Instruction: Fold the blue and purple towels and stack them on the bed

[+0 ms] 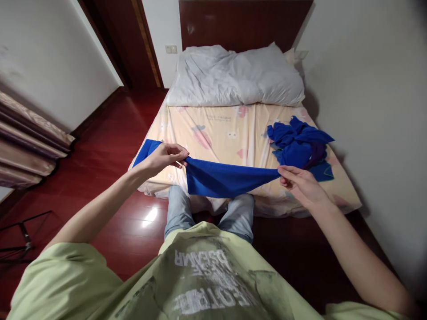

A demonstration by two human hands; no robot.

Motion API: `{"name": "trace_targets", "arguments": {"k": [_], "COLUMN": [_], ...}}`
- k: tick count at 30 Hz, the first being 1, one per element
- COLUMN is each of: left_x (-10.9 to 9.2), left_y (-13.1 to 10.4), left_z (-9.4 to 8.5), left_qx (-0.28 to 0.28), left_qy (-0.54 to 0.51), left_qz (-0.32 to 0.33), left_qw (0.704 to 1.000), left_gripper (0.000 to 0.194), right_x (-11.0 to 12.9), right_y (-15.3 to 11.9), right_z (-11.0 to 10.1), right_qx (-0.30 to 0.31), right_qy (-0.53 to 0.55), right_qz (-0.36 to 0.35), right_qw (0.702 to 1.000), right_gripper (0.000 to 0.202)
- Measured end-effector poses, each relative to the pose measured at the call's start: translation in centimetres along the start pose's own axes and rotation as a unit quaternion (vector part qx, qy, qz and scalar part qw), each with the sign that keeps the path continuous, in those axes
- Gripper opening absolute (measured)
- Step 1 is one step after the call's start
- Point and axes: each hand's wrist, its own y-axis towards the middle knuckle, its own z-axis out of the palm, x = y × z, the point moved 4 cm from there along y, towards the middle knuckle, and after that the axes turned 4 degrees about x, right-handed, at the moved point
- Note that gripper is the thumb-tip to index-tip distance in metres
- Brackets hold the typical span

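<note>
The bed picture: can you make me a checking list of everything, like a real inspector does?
Surface: patterned bedsheet, wrinkled, with pale bedding at the far end
Things: blue cloth stretched between both hands, its lower edge hanging
Clutter: heap of blue and dark purple cloths on the right; blue piece on the left, partly hidden by the left hand
Hands: left hand and right hand each pinch the blue cloth
Cables: nothing seen
Surroundings: shiny red-brown floor, striped curtain, dark headboard, black stand at the left edge
</note>
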Motion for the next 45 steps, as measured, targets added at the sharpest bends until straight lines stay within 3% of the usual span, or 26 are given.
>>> {"name": "trace_targets", "arguments": {"k": [5, 8, 10, 12, 15, 18, 21, 23, 25, 28, 31, 33, 34, 36, 38, 45], "left_x": [2.5, 3.7, 3.4, 1.8, -2.6, -6.4, -6.5, -3.7, 1.5, 12.1, 22.9, 28.6, 30.3, 32.5, 33.3, 33.1], "left_y": [2.4, 5.6, 8.6, 11.5, 14.1, 13.5, 11.5, 10.5, 10.0, 10.2, 10.3, 9.8, 9.5, 9.0, 8.8, 9.0], "left_z": [0.3, 0.2, -0.4, -1.4, -3.3, -4.8, -5.7, -5.8, -5.2, -3.1, -0.1, 1.6, 2.2, 2.8, 2.8, 2.5], "left_qx": [0.069, 0.062, 0.035, -0.008, -0.066, -0.122, -0.171, -0.186, -0.185, -0.170, -0.142, -0.145, -0.145, -0.151, -0.151, -0.133], "left_qy": [-0.013, -0.031, -0.026, -0.005, 0.018, 0.023, 0.044, 0.063, 0.077, 0.072, 0.007, -0.030, -0.031, -0.031, -0.026, -0.014], "left_qz": [0.001, 0.008, 0.029, 0.075, 0.193, 0.294, 0.340, 0.340, 0.309, 0.199, 0.034, -0.084, -0.100, -0.113, -0.111, -0.094], "left_qw": [0.998, 0.998, 0.999, 0.997, 0.979, 0.948, 0.924, 0.920, 0.930, 0.962, 0.989, 0.985, 0.984, 0.982, 0.982, 0.987], "left_gripper": [0.037, 0.042, 0.042, 0.041, 0.044, 0.051, 0.054, 0.054, 0.052, 0.056, 0.068, 0.070, 0.070, 0.069, 0.069, 0.078], "right_x": [-1.7, -2.2, -1.5, 0.4, 4.7, 8.3, 8.3, 5.7, 0.9, -8.9, -18.6, -23.3, -24.8, -26.6, -27.4, -27.7], "right_y": [2.3, 5.8, 9.0, 12.1, 15.3, 15.9, 14.9, 14.2, 13.6, 13.0, 12.2, 11.6, 11.4, 11.3, 11.5, 12.1], "right_z": [1.6, 3.4, 5.0, 6.5, 7.7, 7.5, 6.7, 6.3, 6.3, 7.0, 8.1, 8.7, 9.0, 9.0, 8.8, 7.5], "right_qx": [0.008, 0.010, 0.004, -0.011, -0.047, -0.066, -0.063, -0.054, -0.035, -0.004, -0.034, -0.048, -0.054, -0.060, -0.059, -0.030], "right_qy": [0.015, 0.021, 0.026, 0.034, 0.046, 0.026, -0.020, -0.048, -0.068, -0.066, -0.033, -0.030, -0.030, -0.029, -0.026, -0.013], "right_qz": [0.049, 0.047, 0.031, -0.004, -0.119, -0.251, -0.324, -0.328, -0.290, -0.152, 0.008, 0.080, 0.092, 0.097, 0.099, 0.109], "right_qw": [0.999, 0.999, 0.999, 0.999, 0.991, 0.966, 0.944, 0.942, 0.954, 0.986, 0.999, 0.995, 0.994, 0.993, 0.993, 0.994], "right_gripper": [0.044, 0.041, 0.039, 0.038, 0.039, 0.039, 0.039, 0.040, 0.042, 0.048, 0.053, 0.051, 0.051, 0.049, 0.048, 0.048]}}
